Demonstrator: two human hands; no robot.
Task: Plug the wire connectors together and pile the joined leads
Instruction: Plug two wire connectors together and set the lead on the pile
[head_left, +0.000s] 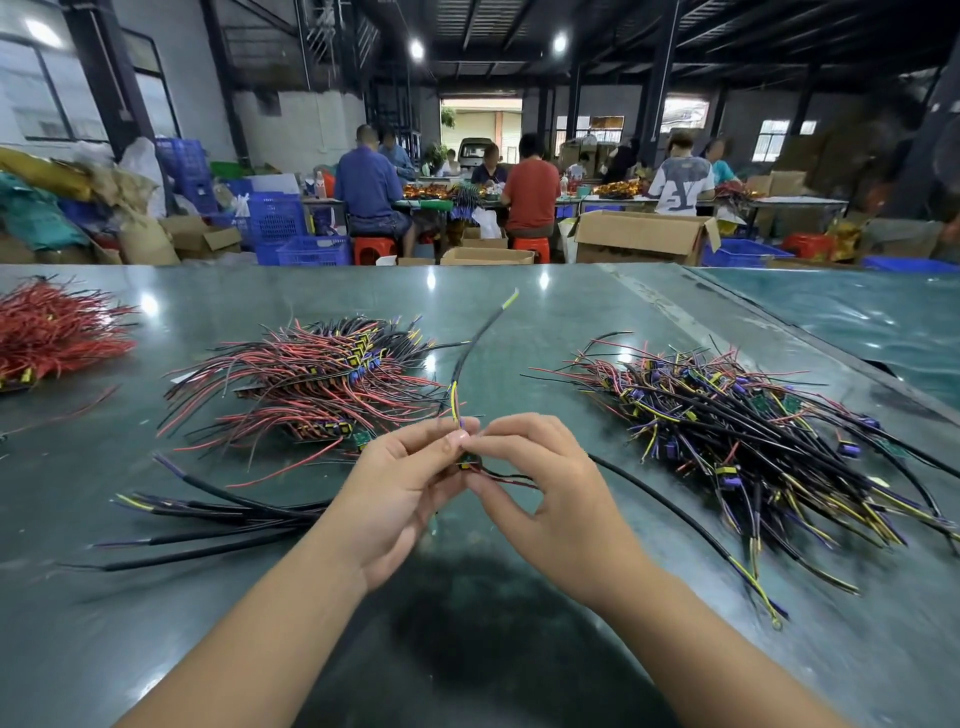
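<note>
Mating two connectors above the desk's near middle.

Left hand pinches the black lead at its yellow wires; right hand pinches the connector with red-black tails. Light, floppy wires (likely fragile pins): grip the stiff plastic housings, not the strands.

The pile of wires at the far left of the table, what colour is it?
Mostly red, seen in the head view.

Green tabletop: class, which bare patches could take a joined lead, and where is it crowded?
Bare: between the red-black pile and the mixed pile, behind the hands; also the near edge of the table. Crowded: black cables at left.
</note>
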